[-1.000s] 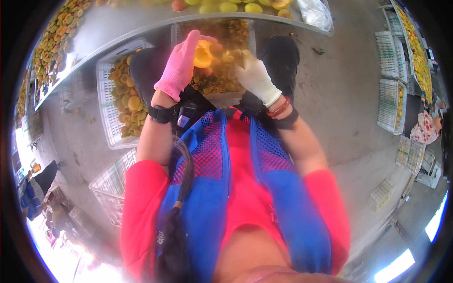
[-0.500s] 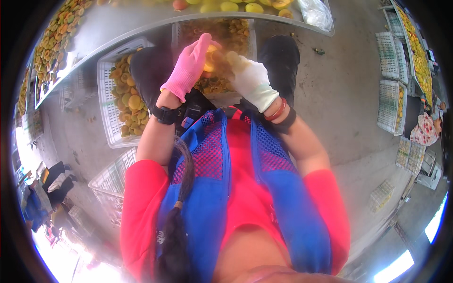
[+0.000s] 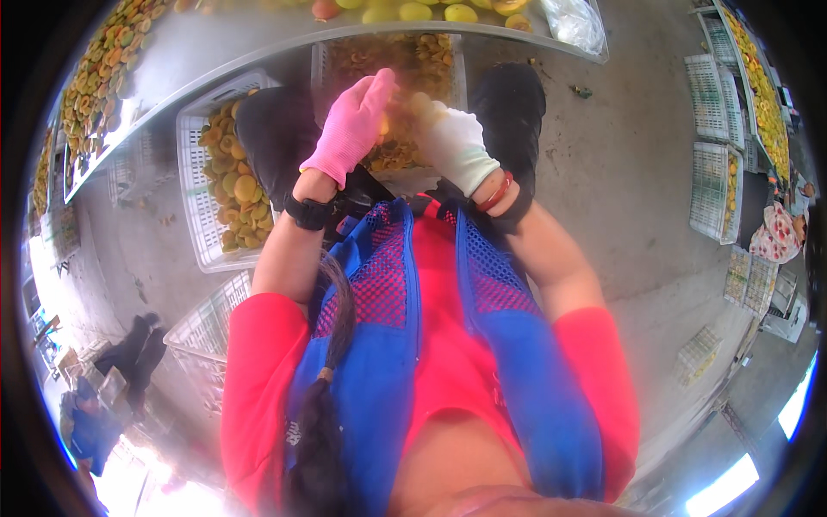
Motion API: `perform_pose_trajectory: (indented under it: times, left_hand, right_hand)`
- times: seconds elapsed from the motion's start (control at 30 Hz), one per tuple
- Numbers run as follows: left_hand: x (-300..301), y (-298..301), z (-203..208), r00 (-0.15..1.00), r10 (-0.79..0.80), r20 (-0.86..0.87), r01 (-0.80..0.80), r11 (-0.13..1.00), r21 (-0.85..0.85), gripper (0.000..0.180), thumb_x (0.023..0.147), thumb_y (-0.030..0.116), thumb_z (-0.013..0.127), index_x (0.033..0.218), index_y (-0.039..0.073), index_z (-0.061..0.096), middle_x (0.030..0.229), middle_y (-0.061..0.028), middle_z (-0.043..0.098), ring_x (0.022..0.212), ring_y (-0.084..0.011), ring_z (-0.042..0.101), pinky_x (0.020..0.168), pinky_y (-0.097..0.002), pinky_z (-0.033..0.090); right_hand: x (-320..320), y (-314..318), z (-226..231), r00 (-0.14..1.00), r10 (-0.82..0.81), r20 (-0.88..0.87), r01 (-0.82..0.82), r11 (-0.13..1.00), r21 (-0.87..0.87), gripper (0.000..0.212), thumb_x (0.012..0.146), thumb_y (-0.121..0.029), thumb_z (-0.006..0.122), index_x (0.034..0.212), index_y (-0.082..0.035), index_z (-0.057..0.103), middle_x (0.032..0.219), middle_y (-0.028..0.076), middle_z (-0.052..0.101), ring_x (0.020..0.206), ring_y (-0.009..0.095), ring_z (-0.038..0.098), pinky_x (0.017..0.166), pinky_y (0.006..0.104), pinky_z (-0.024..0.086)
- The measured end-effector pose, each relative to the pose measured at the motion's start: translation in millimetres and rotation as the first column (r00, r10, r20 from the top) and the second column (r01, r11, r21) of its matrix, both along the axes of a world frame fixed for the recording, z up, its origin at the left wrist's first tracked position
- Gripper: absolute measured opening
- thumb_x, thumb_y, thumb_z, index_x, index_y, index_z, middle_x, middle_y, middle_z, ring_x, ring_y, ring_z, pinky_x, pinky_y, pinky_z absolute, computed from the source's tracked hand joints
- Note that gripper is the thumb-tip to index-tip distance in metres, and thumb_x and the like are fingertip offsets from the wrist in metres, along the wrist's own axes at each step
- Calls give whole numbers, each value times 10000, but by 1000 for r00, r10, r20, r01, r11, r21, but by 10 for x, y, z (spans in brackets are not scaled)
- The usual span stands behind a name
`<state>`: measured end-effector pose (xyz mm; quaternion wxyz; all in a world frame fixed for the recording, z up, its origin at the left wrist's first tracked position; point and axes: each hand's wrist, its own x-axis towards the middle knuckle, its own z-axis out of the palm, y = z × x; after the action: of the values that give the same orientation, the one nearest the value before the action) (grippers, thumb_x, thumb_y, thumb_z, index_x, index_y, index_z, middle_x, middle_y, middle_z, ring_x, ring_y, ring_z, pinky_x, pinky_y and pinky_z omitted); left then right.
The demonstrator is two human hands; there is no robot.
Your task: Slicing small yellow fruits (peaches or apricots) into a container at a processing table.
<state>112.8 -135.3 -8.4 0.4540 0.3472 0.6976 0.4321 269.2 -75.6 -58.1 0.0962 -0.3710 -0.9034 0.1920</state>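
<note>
My left hand [image 3: 355,125], in a pink glove, is raised between my knees with its fingers curled round a yellow-orange peach [image 3: 384,127], of which only a sliver shows. Close on its right is my right hand [image 3: 452,146], in a white glove stained yellow at the fingertips. Its fingers are bent together toward the peach, and a blurred patch hides what they hold. Below both hands, between my legs, stands a white crate [image 3: 459,73] with yellow-brown peach pieces [image 3: 401,155] in it.
A metal-edged table [image 3: 258,53] with whole and halved peaches runs across the front, a clear plastic bag [image 3: 575,26] at its right end. Left of my leg sits a white crate [image 3: 191,189] of peach halves. More crates [image 3: 708,185] stand right. At far left a person [image 3: 90,422] shows.
Both hands have come slightly nearer my body, and less of the peach shows beside the pink glove. At the far left, the person in dark clothes has shifted position.
</note>
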Motion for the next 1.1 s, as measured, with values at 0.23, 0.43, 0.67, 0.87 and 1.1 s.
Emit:
perform_pose_trajectory:
  times: [0.23,0.43,0.67,0.87,1.1]
  left_hand:
    - [-118,-50,130,990,-84,112,86,996,-13,631,1042,576,363,1184,38,661,936,-47,705,638,-98,593,532,-233,469]
    - [-234,-153,239,967,-147,208,149,989,7,646,1049,566,315,1238,48,651,994,-76,721,664,-125,625,611,-256,501]
    - [-559,-488,480,972,111,208,-134,986,101,614,1052,510,351,1199,-6,649,1002,-120,719,779,-170,678,626,-275,518]
    - [-1557,-1210,448,610,135,-781,-430,884,-183,452,1001,436,515,1242,76,643,1099,-128,707,1011,-319,662,897,-381,503]
    - [-1568,-577,292,879,330,-345,-351,936,2,376,1001,276,562,1326,90,594,1232,-82,667,1040,-169,622,835,-283,478]
  right_hand:
    - [54,104,-31,1000,-4,3,4,981,-195,175,878,-186,596,1016,-91,544,859,172,694,776,391,690,669,491,544]
    - [28,72,31,993,-79,-84,56,967,-249,227,876,-225,621,1043,-86,556,809,188,686,793,416,670,677,509,517]
    - [-4,9,-113,919,-186,-349,77,949,-306,241,915,-279,591,1062,-89,590,830,220,689,804,438,659,686,535,510]
    - [57,-1,-131,980,-136,-146,71,922,-381,270,923,-284,578,1106,-86,597,828,225,691,795,439,663,707,535,510]
    - [-62,33,-187,947,-140,-290,69,968,-242,251,928,-287,586,1081,-88,572,754,231,668,725,444,654,647,543,515]
